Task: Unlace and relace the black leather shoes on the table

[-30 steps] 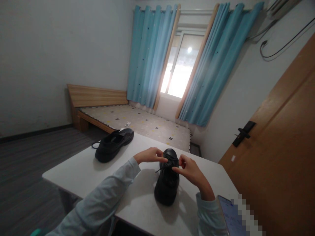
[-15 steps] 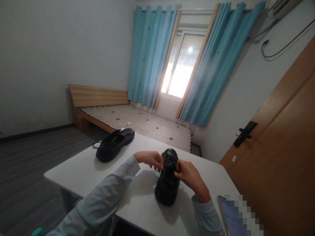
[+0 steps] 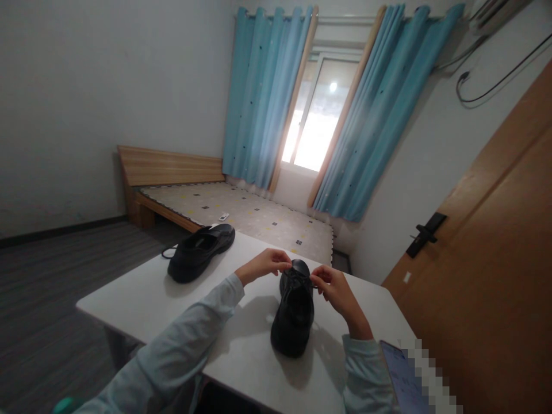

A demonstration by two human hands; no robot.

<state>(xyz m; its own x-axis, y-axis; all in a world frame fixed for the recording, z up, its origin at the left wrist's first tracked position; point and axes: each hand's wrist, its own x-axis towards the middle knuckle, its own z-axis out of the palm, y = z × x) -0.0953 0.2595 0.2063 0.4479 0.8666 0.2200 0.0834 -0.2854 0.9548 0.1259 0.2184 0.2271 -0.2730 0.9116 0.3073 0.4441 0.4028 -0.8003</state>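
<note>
A black lace-up shoe (image 3: 291,330) stands on the white table (image 3: 241,351), toe pointing away from me and its opening facing up. At the left of its toe, my left hand (image 3: 265,265) is closed in a pinch on the shoelace, which is mostly hidden by the fingertips. My right hand (image 3: 331,287) pinches a dark strand of the lace on the shoe's right side. The matching black shoe (image 3: 194,259) lies apart at the table's far left, a loop of lace sticking out beyond it.
A phone (image 3: 405,376) lies at the right edge of the table, partly blurred out. Behind the table is a bed (image 3: 259,215) with a small white object (image 3: 223,217) on it. A wooden door (image 3: 487,276) stands to the right.
Both hands have moved forward toward the toe and apart to either side, uncovering the shoe's opening. The shoes have stayed in place.
</note>
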